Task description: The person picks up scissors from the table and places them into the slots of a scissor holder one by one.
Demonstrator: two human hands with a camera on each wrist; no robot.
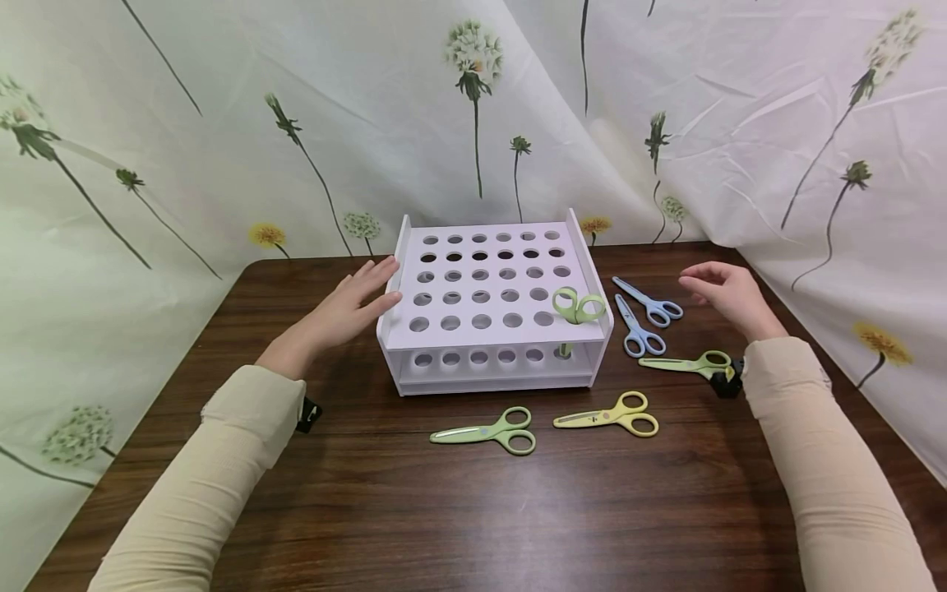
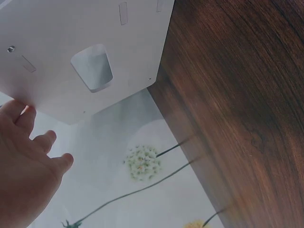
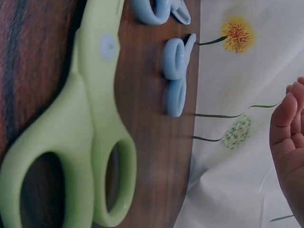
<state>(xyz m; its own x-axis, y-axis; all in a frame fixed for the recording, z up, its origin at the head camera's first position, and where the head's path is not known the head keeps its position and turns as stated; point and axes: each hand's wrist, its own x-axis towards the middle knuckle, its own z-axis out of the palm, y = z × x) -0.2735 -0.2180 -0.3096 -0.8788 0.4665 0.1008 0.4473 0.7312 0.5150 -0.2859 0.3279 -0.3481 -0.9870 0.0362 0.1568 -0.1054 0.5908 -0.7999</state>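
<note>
A white rack [image 1: 466,284] with rows of round holes stands at the back middle. My left hand [image 1: 348,308] rests its fingertips on the rack's left side, fingers extended; the left wrist view shows them at the side panel [image 2: 137,52]. Green-handled scissors [image 1: 576,316] stand upright in the front right hole, blades down. My right hand [image 1: 728,292] hovers to the right, fingers loosely bent and holding nothing. Nearest to it lie blue scissors [image 1: 651,302] and a second blue pair [image 1: 635,330]. Green scissors [image 1: 684,364] lie below that hand, large in the right wrist view.
In front of the rack lie green scissors [image 1: 484,432] and yellow scissors [image 1: 612,415], blades pointing left. A white cloth [image 1: 333,164] printed with flowers hangs behind the dark wooden table [image 1: 444,526]. Black wrist devices are strapped at both sleeves.
</note>
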